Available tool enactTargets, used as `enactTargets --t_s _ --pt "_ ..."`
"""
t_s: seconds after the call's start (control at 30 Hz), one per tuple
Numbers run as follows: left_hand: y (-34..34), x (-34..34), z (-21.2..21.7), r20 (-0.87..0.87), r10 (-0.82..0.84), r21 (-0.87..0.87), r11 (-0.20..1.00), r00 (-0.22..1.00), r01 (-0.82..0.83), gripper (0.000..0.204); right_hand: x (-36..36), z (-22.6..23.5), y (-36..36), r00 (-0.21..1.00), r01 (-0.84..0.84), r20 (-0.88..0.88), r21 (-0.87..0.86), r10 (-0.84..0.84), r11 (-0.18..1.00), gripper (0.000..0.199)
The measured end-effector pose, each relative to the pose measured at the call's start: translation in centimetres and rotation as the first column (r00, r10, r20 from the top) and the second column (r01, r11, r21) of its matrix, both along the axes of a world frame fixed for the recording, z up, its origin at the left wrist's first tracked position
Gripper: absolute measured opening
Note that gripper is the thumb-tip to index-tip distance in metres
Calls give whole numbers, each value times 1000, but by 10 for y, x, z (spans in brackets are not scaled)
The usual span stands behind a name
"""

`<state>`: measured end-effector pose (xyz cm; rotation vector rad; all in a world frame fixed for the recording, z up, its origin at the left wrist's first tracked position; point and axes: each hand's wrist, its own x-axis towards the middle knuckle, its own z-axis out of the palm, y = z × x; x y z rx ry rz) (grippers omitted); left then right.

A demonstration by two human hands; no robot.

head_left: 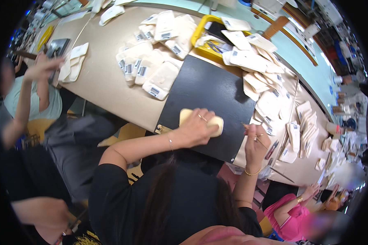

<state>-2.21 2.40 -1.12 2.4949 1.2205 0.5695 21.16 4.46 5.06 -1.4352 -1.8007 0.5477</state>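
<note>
Left hand [196,128], fingers curled over one pad [186,115] on mat [210,90], looks mid-work; right hand [255,149] pinches thin tool [244,125]. Can't tell if piled pads [161,79] are finished or waiting.

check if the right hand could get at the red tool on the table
Probably yes: the red tool lies close beside the right hand with nothing piled on it, though that hand seems to hold a thin stick.

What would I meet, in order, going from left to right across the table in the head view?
Curved yellow object, folded cream fabric bundle, loose pile of labelled cream fabric pads, left hand on pale yellow rounded block, right hand, stacked narrow cream fabric pieces.
</note>
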Motion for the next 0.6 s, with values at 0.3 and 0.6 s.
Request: enactTargets --t_s 0.3,0.6 --pt "48 -97 36 -44 538 345 799 842 -493 56 -48 21 65 976 -160 150 5 158 987 28" --pt "-10 -1 -35 93 195 77 976 976 -202 56 -106 -7 254 888 -235 434 148 151 961 29"
